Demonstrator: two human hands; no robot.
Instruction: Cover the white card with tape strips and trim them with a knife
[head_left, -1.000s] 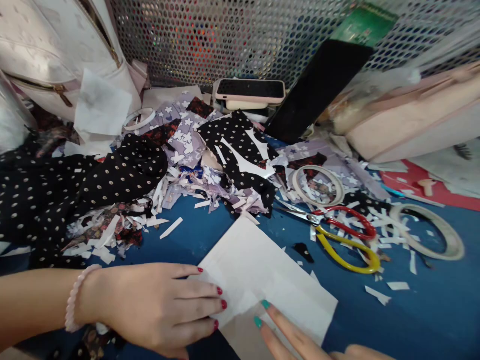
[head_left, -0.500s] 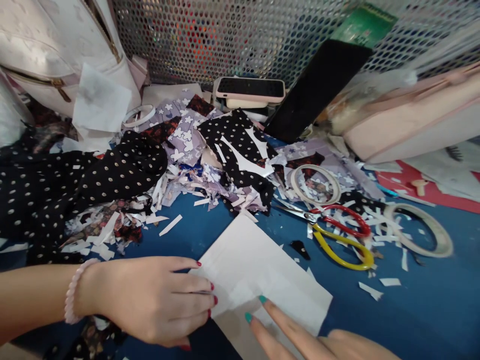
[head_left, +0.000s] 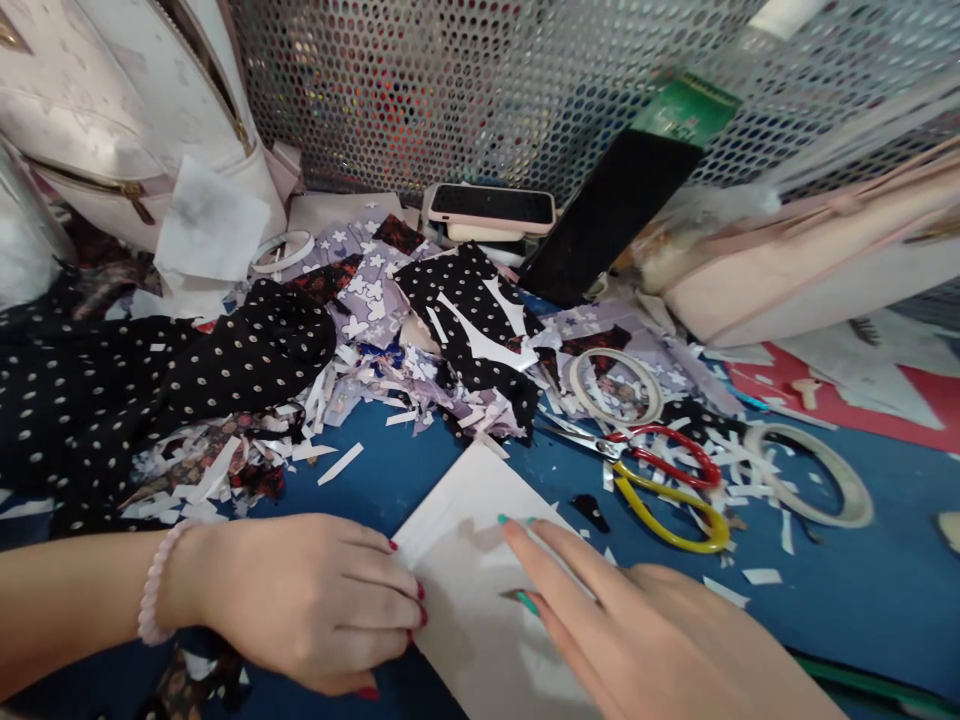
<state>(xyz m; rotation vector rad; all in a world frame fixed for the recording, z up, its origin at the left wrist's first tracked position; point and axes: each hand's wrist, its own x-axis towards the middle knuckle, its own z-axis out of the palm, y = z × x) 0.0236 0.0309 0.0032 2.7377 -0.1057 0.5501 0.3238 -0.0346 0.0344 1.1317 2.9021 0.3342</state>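
A white square sheet of paper or card (head_left: 457, 560) lies slantwise on the blue tabletop. My left hand (head_left: 300, 600), with red nails and a pink beaded bracelet, rests at its left edge, fingers stretched and side by side. Over the sheet's right part lies my right hand (head_left: 622, 620), teal-nailed, its fingers extended with the tips on the surface. A small dark pointed shape shows beside its lower fingertip; I cannot make out what it is. Right of the sheet are scissors (head_left: 611, 448) with one red and one yellow handle, blades slightly apart.
Black dotted fabric (head_left: 247, 345), lilac flowered scraps and white paper strips cover the left and back. Tape rings (head_left: 862, 500), a phone (head_left: 491, 205), a black slab (head_left: 615, 210), a white backpack (head_left: 82, 110) and a pink bag (head_left: 817, 270) stand around, before a perforated metal screen (head_left: 322, 60).
My right hand has come further into view and moved up over the sheet. My left hand stays at the sheet's edge. The view has shifted slightly right.
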